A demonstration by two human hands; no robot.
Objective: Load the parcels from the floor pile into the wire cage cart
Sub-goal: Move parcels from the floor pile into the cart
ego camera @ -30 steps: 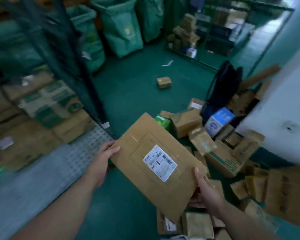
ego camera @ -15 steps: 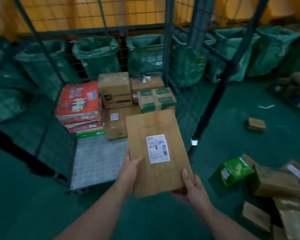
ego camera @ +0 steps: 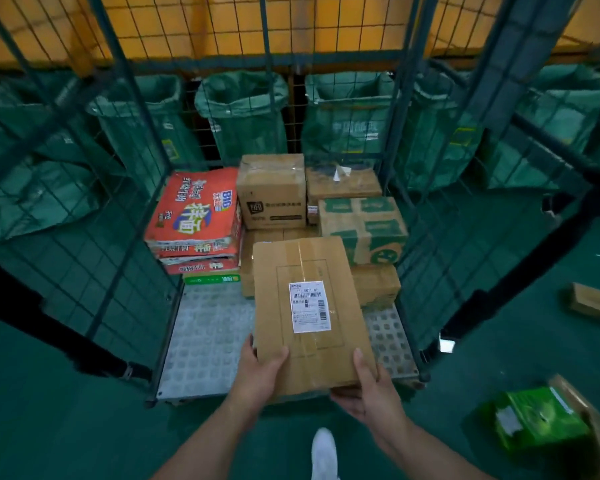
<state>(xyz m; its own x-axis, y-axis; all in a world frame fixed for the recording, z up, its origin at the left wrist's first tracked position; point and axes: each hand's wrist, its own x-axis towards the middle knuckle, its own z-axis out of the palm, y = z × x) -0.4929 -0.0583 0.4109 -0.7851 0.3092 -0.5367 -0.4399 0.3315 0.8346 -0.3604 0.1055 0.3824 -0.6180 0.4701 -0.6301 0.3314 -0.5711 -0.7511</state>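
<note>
parcel (ego camera: 305,258) now reaches over the cart (ego camera: 205,341) deck; left hand (ego camera: 261,375) and right hand (ego camera: 373,398) grip it.

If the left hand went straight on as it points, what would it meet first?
Likely the low brown carton beyond the bare cart floor, though the flat parcel the left hand grips leads; depth unclear.

Flat parcel (ego camera: 312,313) held by left hand (ego camera: 260,372), right hand (ego camera: 371,393), over wire cage cart (ego camera: 205,341)

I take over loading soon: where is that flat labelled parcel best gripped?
Grip the flat parcel at its two near corners, from the near end, thumbs on top, as the left hand and right hand do: it is broad and thin, likely unsteady one-handed.
</note>
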